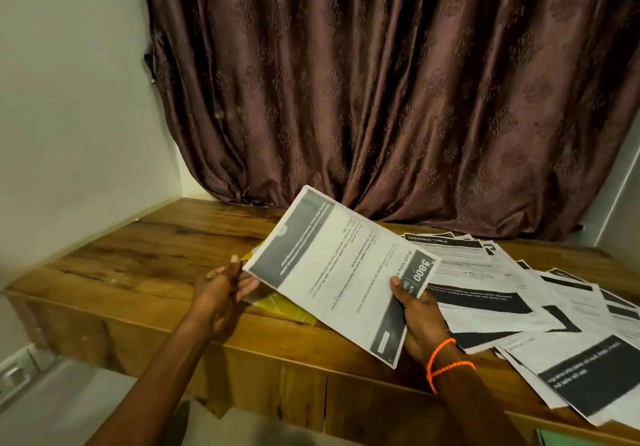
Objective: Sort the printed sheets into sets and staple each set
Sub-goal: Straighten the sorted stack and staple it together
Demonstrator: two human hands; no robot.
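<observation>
Both hands hold one printed sheet (341, 272) raised above the desk (145, 265): the left hand (221, 289) pinches its left corner, the right hand (415, 314) grips its right edge, thumb on top. Loose sheets (519, 307) lie fanned on the desk beside and beyond the right hand. A yellow sheet (277, 303) lies beneath the held sheet, by the left hand.

**Dim, warm indoor light with wide-angle bending**

The scene is dim and yellowish, with no lamp in view. A soft sheen runs along the folds of the brown patterned fabric curtain (398, 82), above and beyond the fingers. The white printed paper sheet (343, 272) held between the fingers is the brightest surface, without glare. The brown wooden worktop (138, 262) curves at the frame edges. Small print is too soft to read; the lower corners are blurred.
</observation>
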